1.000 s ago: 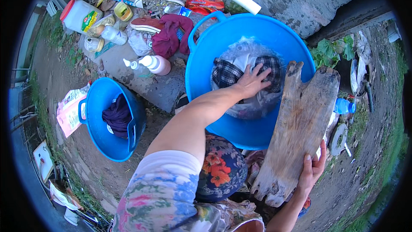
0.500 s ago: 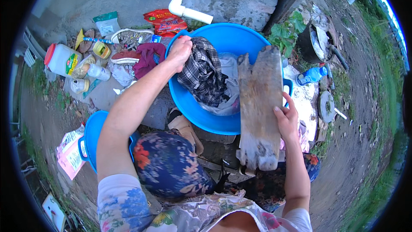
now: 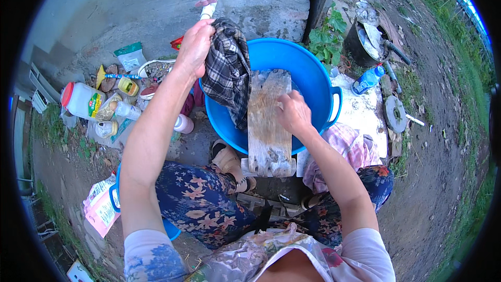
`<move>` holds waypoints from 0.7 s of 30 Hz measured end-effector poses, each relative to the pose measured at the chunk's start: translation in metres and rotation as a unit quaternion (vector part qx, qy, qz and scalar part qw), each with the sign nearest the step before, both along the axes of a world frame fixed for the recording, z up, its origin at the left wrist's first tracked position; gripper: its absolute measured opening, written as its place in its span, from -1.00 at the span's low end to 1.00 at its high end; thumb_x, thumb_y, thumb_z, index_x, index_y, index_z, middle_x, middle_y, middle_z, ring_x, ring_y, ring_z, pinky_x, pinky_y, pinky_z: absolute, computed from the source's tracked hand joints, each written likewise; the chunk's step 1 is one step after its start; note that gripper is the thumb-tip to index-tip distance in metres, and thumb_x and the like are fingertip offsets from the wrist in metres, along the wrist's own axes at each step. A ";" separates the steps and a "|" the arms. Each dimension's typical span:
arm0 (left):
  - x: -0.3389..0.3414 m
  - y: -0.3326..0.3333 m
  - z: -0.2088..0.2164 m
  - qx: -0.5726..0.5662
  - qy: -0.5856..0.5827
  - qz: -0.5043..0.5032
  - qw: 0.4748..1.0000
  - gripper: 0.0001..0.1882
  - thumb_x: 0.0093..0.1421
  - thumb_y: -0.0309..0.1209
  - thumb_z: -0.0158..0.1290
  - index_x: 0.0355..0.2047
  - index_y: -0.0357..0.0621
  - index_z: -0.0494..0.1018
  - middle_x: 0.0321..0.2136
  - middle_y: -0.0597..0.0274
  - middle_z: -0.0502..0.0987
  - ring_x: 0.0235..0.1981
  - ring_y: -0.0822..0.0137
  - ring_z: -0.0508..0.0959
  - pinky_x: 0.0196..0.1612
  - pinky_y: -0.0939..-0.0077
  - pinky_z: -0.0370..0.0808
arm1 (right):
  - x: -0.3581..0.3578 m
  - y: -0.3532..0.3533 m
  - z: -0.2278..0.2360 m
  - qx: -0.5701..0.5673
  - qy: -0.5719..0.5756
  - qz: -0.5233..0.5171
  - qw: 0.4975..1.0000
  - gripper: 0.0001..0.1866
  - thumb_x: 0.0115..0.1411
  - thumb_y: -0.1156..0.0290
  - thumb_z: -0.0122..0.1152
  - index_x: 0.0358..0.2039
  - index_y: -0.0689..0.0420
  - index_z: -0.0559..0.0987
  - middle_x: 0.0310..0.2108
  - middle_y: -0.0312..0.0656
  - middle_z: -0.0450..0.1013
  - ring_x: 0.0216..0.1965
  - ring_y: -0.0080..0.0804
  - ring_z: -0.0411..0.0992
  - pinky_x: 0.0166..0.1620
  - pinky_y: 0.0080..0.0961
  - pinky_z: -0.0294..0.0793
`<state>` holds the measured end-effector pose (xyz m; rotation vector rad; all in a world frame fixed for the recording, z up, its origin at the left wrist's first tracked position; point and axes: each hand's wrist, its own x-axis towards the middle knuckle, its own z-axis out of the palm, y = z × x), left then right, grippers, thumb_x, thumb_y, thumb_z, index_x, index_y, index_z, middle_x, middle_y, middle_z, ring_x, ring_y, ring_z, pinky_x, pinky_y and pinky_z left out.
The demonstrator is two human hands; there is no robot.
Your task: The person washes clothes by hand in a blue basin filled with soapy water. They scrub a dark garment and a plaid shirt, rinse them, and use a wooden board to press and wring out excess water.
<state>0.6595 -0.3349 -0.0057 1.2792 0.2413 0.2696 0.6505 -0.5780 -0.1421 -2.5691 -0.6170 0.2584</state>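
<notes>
My left hand is closed on a bunched black-and-white plaid garment, holding it up so that it hangs over the left side of a big blue basin. A worn wooden board leans in the basin, its upper end inside and its lower end past the near rim. Over the right edge of the board is my right hand, its fingers curled and nothing visible in them. Whether the fingers touch the wood I cannot tell. The pale cloth in the basin is mostly hidden behind the board.
Left of the basin lie a red-lidded plastic jar, a pink-white bottle and shoes. On the right are a pink tie-dye cloth, a blue bottle and a black bucket. A second blue tub stands by my left leg.
My left hand has lifted the plaid garment up and left. The board has moved from the basin's right side to lean in its middle, and my right hand has let go of its edge.
</notes>
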 end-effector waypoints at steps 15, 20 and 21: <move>-0.028 0.041 -0.027 -0.041 -0.010 0.029 0.999 -0.53 0.18 -0.65 -0.33 0.08 -0.20 0.34 -0.17 0.08 0.50 -0.24 0.39 0.55 -0.19 0.50 0.55 | 0.133 0.081 0.092 0.263 -0.211 -0.068 0.939 -0.80 0.05 0.42 0.05 -0.32 0.11 0.59 -0.35 0.06 0.52 -0.23 0.06 0.48 -0.15 -0.16 0.47; -0.027 0.004 -0.082 0.111 -0.004 -0.029 0.993 -0.60 0.25 -0.56 -0.26 0.09 -0.15 0.34 0.04 0.18 0.40 0.06 0.33 0.40 0.15 0.42 0.31 | 0.152 0.053 0.106 0.125 -0.194 -0.069 0.970 -0.73 0.06 0.37 0.01 -0.21 0.04 0.54 -0.23 0.03 0.51 -0.12 0.08 0.44 -0.11 -0.13 0.43; -0.030 -0.014 -0.093 0.201 0.027 -0.049 0.978 -0.63 0.27 -0.51 -0.17 0.09 -0.15 0.34 0.06 0.22 0.38 0.07 0.33 0.38 0.17 0.42 0.28 | 0.151 0.032 0.091 0.067 -0.191 -0.081 0.976 -0.75 0.06 0.40 -0.01 -0.22 0.05 0.52 -0.23 0.02 0.51 -0.13 0.08 0.44 -0.14 -0.08 0.42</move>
